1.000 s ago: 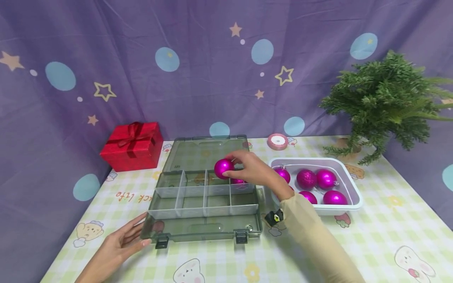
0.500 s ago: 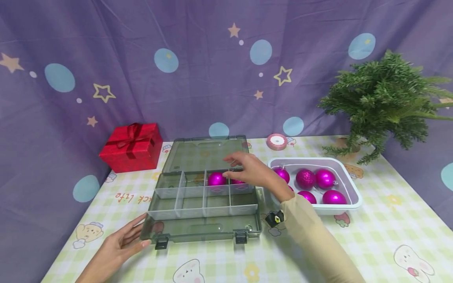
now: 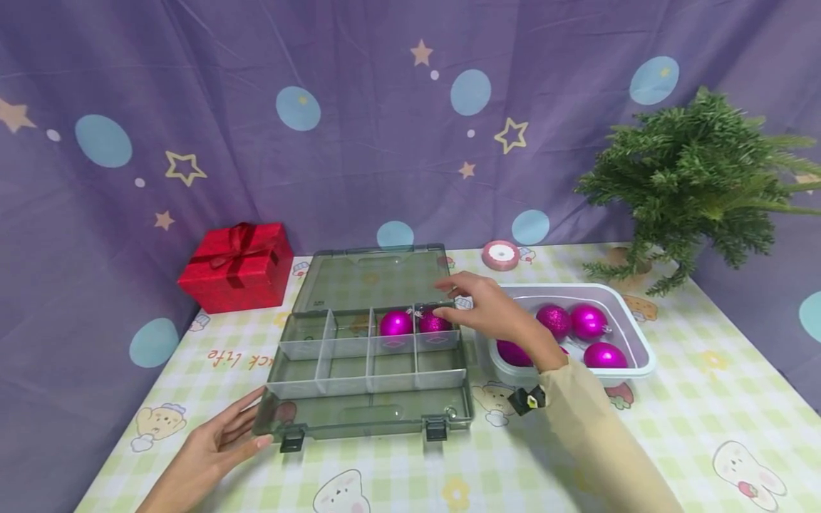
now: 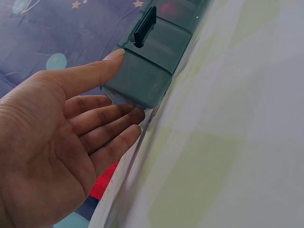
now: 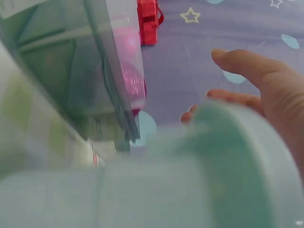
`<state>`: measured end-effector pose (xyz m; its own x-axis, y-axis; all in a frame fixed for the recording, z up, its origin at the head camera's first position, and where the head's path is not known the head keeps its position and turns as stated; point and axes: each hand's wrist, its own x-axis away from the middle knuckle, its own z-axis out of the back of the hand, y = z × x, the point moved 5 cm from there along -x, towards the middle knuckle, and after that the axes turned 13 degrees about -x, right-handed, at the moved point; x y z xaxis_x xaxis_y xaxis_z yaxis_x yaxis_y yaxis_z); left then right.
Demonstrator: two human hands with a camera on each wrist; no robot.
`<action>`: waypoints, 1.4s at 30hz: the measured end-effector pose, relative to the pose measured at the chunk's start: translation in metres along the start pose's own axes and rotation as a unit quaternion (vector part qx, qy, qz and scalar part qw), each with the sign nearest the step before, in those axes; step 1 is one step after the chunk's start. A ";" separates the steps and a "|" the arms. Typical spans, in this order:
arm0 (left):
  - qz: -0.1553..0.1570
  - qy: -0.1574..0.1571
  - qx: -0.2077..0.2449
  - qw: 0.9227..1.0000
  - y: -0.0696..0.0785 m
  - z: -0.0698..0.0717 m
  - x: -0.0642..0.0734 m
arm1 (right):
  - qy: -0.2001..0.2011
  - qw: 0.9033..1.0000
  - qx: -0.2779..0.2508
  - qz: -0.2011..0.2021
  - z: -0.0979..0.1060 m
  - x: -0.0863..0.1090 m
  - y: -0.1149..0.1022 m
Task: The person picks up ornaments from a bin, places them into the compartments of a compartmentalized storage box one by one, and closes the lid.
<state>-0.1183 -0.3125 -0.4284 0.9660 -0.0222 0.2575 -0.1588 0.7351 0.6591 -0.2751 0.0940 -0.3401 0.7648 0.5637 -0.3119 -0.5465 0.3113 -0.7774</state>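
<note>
A clear grey-green divided storage box lies with its lid folded back. In its back row, a shiny magenta bauble sits second from the right, and a glittery magenta bauble fills the rightmost compartment. My right hand is above and right of the box, fingers loosely spread, holding nothing; in the right wrist view a gap separates thumb and fingers. At the box's front left corner, my left hand rests thumb on the front wall and nearly straight fingers along the side.
Right of the box stands a white plastic tub with several magenta baubles. Behind are a pink ribbon roll and an artificial fir tree. A red gift box stands back left. A purple curtain hangs behind.
My right hand lowered the shiny bauble into its compartment, let go of it, and moved right toward the tub. The glittery bauble is now more visible. My left hand stayed put.
</note>
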 end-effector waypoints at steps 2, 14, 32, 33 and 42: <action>0.002 0.000 0.002 1.000 0.000 0.000 0.000 | 0.010 1.000 0.002 0.002 0.006 0.005 0.002; 0.001 -0.005 -0.004 1.000 0.000 -0.001 0.000 | 0.055 0.998 -0.012 -0.031 0.035 0.038 0.009; -0.006 -0.001 -0.010 1.000 0.001 0.000 0.001 | 0.075 0.993 0.018 -0.093 0.070 0.076 0.042; -0.009 0.002 -0.009 1.000 0.001 0.000 0.001 | 0.076 0.992 0.019 -0.095 0.070 0.077 0.043; -0.038 0.027 -0.013 0.999 0.003 0.000 0.001 | 0.071 0.991 0.022 -0.111 0.072 0.080 0.055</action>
<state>-0.1173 -0.3100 -0.4263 0.9846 -0.0425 0.1694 -0.0804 0.7507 0.6558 -0.2683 0.2111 -0.3685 0.9069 0.3643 -0.2115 -0.3703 0.4501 -0.8126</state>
